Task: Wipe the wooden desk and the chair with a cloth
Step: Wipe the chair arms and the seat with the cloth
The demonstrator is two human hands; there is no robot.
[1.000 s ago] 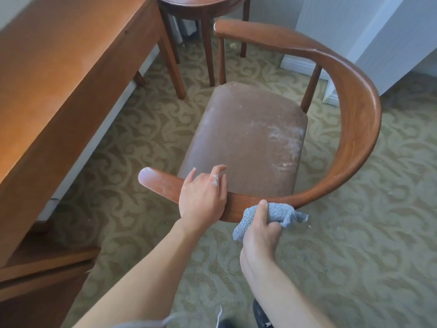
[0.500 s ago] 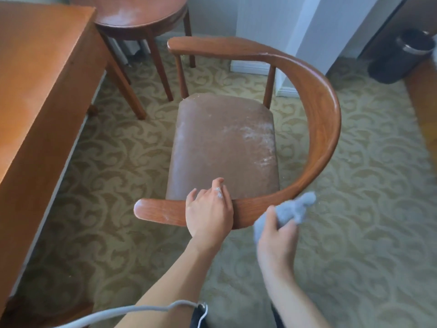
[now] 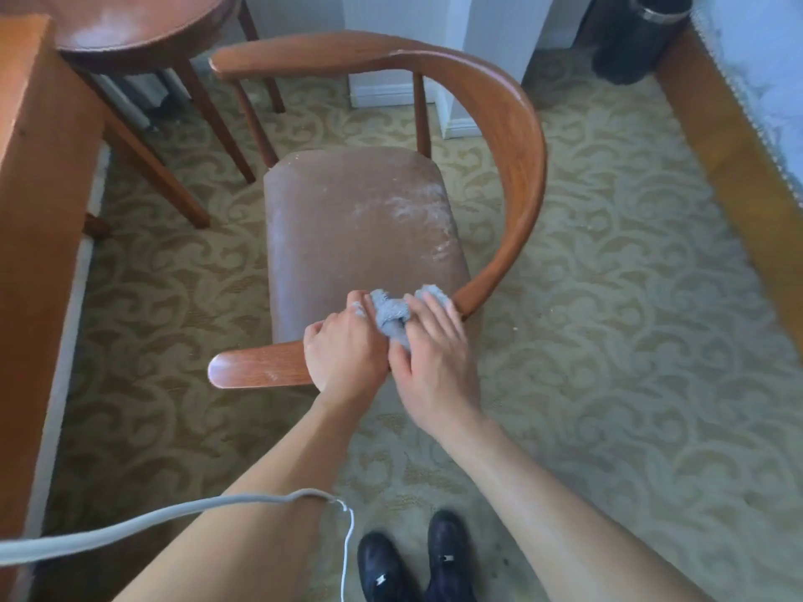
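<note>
A wooden chair (image 3: 517, 136) with a curved arm rail and a dusty brown seat (image 3: 347, 228) stands in front of me. My left hand (image 3: 343, 354) grips the near arm rail. My right hand (image 3: 434, 362) presses a crumpled grey cloth (image 3: 391, 317) onto the rail just beside the left hand, fingers spread over it. White dust streaks mark the seat's right side. The wooden desk (image 3: 39, 210) runs along the left edge of the view.
A round wooden table (image 3: 143, 23) stands behind the desk at the top left. A dark waste bin (image 3: 638, 36) sits at the top right, beside a wooden bed frame (image 3: 721, 145). Patterned carpet covers the floor. A grey cable (image 3: 174, 519) crosses my left arm.
My right hand has brought the cloth from beside the rail up onto it, next to my left hand. The view has shifted, showing more floor and my shoes.
</note>
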